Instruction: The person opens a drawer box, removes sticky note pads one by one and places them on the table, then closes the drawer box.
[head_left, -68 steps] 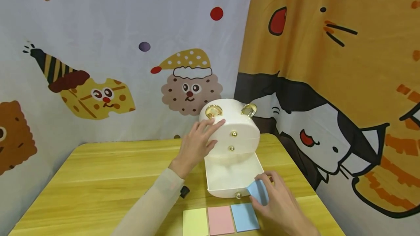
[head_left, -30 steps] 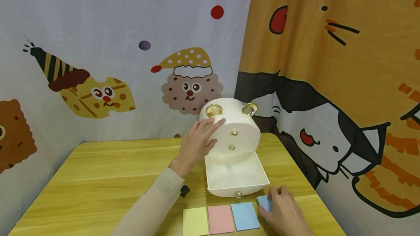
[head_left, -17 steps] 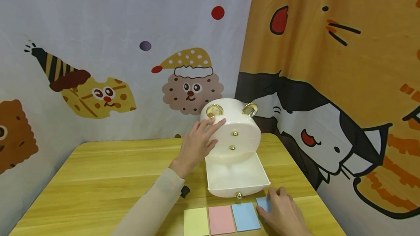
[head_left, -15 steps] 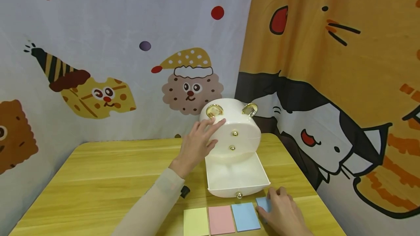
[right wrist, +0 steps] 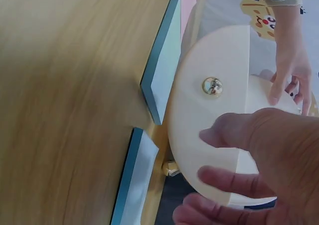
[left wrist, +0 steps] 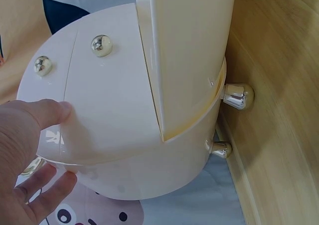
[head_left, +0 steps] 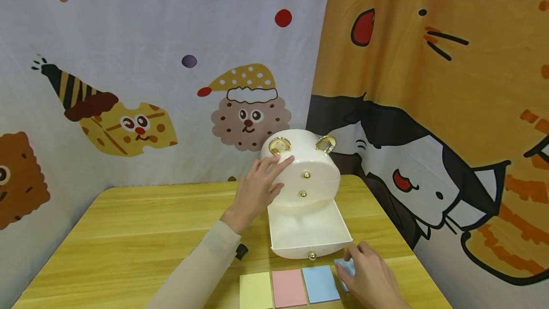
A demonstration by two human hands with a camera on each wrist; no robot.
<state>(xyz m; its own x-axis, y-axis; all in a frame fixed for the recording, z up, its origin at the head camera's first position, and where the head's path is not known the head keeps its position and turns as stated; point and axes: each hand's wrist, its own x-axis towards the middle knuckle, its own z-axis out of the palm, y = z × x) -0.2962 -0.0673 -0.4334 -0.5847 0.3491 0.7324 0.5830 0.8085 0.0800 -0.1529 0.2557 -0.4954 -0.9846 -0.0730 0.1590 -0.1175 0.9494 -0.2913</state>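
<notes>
A white bear-shaped desktop drawer box with gold ears and round gold knobs stands at the back of the table, its bottom drawer pulled out. My left hand rests on its upper left side; in the left wrist view, the thumb touches the front face and other fingers lie at the edge. A blue sticky note pad lies right of the drawer front, partly hidden by my right hand. In the right wrist view, that hand's fingers stand apart above the blue pad, holding nothing.
Yellow, pink and blue sticky note pads lie in a row before the drawer. A small black device sits at my left wrist. Cartoon-printed curtains hang behind the wooden table.
My right hand has brought the blue sticky note pad from the drawer's front right corner down to the table and let it go. The left hand stays on the drawer box.
</notes>
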